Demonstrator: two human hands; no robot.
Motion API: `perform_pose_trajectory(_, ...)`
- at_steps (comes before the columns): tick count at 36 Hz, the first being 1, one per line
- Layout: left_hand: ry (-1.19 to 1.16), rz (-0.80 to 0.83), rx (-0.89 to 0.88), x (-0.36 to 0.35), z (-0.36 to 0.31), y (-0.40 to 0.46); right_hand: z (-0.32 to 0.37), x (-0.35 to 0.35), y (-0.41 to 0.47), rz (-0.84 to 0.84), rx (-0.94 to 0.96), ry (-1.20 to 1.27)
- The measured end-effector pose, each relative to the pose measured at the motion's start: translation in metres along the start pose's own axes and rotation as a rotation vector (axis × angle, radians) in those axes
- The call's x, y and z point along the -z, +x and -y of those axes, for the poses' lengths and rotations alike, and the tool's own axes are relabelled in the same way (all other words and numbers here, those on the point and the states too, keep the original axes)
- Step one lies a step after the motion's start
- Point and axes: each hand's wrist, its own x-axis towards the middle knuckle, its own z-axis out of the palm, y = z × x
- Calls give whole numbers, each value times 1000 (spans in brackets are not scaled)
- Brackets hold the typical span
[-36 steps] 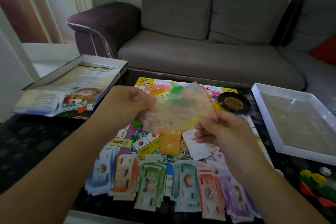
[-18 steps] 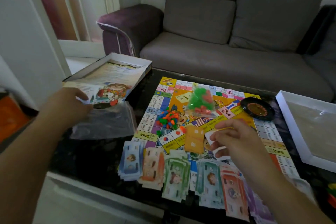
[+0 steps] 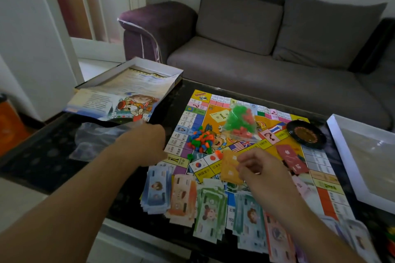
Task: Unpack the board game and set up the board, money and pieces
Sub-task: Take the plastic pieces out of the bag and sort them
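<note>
The colourful game board (image 3: pixel 284 137) lies flat on the dark table. On it sit a loose heap of small coloured pieces (image 3: pixel 201 139), a clear bag of green and red pieces (image 3: pixel 239 123), a black roulette wheel (image 3: pixel 306 134), red cards (image 3: pixel 291 160) and orange cards (image 3: pixel 228 166). Several stacks of paper money (image 3: pixel 210 209) line the board's near edge. My left hand (image 3: pixel 147 141) hovers at the board's left edge, loosely curled, holding nothing. My right hand (image 3: pixel 263 170) curls over the orange cards' right edge; any pinch is hidden.
An empty clear plastic bag (image 3: pixel 96 136) lies on the table left of the board. The box half with the rule sheet (image 3: pixel 128 92) sits at the back left, the white box tray (image 3: pixel 363 156) at the right. A grey sofa (image 3: pixel 256 66) stands behind.
My hands emptied a clear bag of pieces onto the board. My left hand dropped the empty bag at the left and came back; my right hand no longer holds white cards, and red cards now lie on the board.
</note>
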Motion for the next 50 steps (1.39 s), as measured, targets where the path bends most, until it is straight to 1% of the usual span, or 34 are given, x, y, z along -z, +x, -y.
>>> perform_pose_trajectory(3,-47,-46,123,1,7,3,0,-2,4,5,40,-66)
perform_pose_trajectory(6,-57,-130,149,4,10,5,5,-6,14,3,92,-181)
perform_pose_trajectory(8,-107,-158,101,6,6,5,9,-12,24,3,114,-259)
perform_pose_trajectory(13,-278,-116,-47,3,-15,3,16,-35,51,9,169,-494)
perform_pose_trajectory(17,-279,-91,-114,-7,-29,7,20,-51,62,-7,156,-683)
perform_pose_trajectory(19,-260,-73,-137,-13,-36,12,22,-55,63,-8,140,-709)
perform_pose_trajectory(22,-201,-71,-159,-23,-40,21,20,-59,66,-5,118,-655)
perform_pose_trajectory(28,-124,-55,-212,-29,-46,30,13,-61,72,6,152,-556)
perform_pose_trajectory(31,-100,-60,-220,-31,-46,33,12,-57,74,6,164,-457)
perform_pose_trajectory(33,-116,-66,-194,-31,-43,34,13,-52,72,4,161,-363)
perform_pose_trajectory(37,-266,-96,-155,-27,-36,35,13,-37,63,11,145,-114)
perform_pose_trajectory(40,-436,-110,-161,-17,-35,29,10,-29,58,11,148,-44)
perform_pose_trajectory(43,-589,-123,-151,-4,-34,23,10,-33,56,39,161,-26)
perform_pose_trajectory(46,-751,-146,-96,5,-29,17,13,-48,55,75,176,-23)
perform_pose_trajectory(50,-937,-119,12,9,-17,14,18,-66,55,111,247,-159)
